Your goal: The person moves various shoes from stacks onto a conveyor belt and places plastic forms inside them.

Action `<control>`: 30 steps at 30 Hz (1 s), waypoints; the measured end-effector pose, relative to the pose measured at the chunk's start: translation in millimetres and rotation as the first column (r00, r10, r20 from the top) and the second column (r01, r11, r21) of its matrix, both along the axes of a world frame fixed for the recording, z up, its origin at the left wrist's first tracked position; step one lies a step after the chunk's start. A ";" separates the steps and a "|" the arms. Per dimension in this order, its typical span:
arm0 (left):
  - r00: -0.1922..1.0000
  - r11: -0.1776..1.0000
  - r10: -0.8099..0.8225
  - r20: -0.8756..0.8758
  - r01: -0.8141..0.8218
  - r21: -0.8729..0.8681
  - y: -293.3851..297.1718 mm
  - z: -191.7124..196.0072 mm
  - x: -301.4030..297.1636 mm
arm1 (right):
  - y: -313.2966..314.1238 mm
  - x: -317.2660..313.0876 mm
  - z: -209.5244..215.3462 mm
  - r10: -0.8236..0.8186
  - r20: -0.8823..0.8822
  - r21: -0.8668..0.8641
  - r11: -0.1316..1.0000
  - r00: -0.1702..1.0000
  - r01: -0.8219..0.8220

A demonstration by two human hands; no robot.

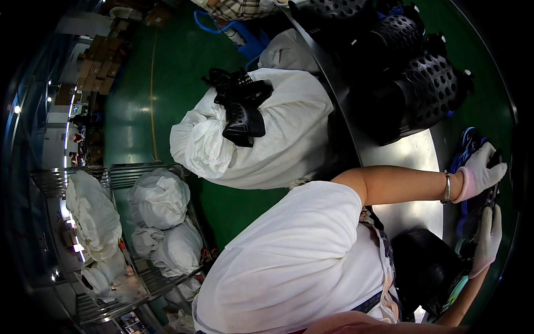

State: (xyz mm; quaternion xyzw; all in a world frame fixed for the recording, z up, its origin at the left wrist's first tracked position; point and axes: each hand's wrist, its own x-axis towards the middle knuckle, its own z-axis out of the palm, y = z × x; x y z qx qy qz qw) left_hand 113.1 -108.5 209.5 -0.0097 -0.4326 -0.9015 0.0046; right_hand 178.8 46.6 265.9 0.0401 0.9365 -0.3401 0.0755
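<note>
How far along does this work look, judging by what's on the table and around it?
Done, seemingly: a row of black perforated parts stands stacked along the metal table. In hand: the gloved left hand and gloved right hand both grip a small dark piece at the table's edge. Left, probably: a big white sack with more black parts on top, plus tied white bags on a wire rack.

White short-sleeved shirt, white gloves, silver bracelet (446, 187)
</note>
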 end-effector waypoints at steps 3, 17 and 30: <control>0.999 0.999 -0.041 0.009 0.041 0.004 3.1 -0.7 -1.4 | 10.3 -3.2 -1.3 0.103 -0.108 0.134 0.987 0.989 -0.088; 0.804 0.440 -0.480 -0.352 -0.127 -0.889 -37.2 -127.1 -19.0 | -7.3 -19.8 -15.1 0.079 0.181 0.592 0.787 0.980 -0.173; 0.895 0.348 -0.423 -0.141 0.016 -0.937 -14.3 -146.7 -24.8 | -24.4 -100.5 -26.3 0.165 0.397 0.508 0.780 0.903 -0.366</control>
